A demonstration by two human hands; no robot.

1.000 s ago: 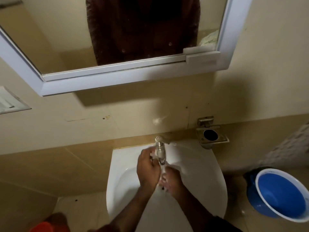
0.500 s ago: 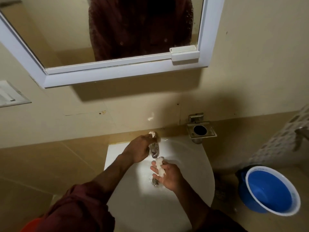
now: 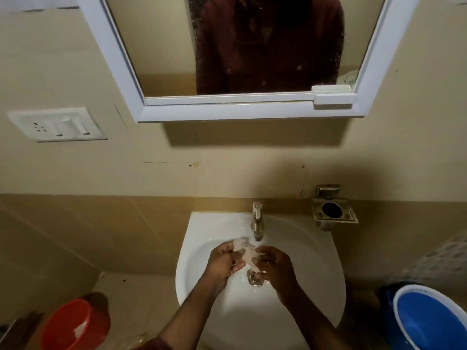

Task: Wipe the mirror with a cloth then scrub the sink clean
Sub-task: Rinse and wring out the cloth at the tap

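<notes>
Where the beige wall meets the tan tile band, a white-framed mirror (image 3: 242,46) hangs at the top, its glass speckled and reflecting a dark red garment. Below it the white sink (image 3: 202,231) juts from the wall, tap (image 3: 257,221) at its back edge centre. Blue bucket (image 3: 429,322) at the floor's right corner, red tub (image 3: 73,324) at the left. Switch plate (image 3: 56,124) left of the mirror; metal holder (image 3: 333,210) beside the sink's back right corner. Over the basin, just under the spout, left hand (image 3: 223,261) and right hand (image 3: 276,265) both clasp a pale wet cloth (image 3: 246,253), fingers curled around it. Water flow possibly present; blurred.
</notes>
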